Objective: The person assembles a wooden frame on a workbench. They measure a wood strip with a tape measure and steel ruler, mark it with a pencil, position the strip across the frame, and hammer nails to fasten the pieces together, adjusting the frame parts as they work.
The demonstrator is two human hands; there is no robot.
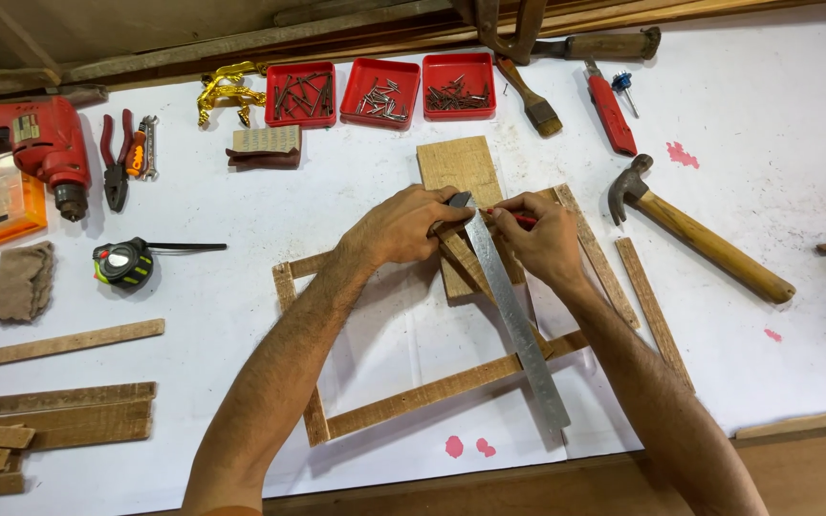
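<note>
My left hand (403,227) presses the steel ruler (518,320) onto the wooden frame (413,392) beneath both hands; my right hand (542,239) pinches a red pencil (518,218) at the ruler's edge. If my left-hand pressure eases, I judge the ruler could pivot and skew the line.

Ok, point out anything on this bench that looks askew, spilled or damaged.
Nothing is spilled or broken. The wooden frame sits skewed to the table edge, and the steel ruler lies diagonally across it under the left hand while the right hand holds a red pencil. A few pink paint spots mark the white sheet.
</note>
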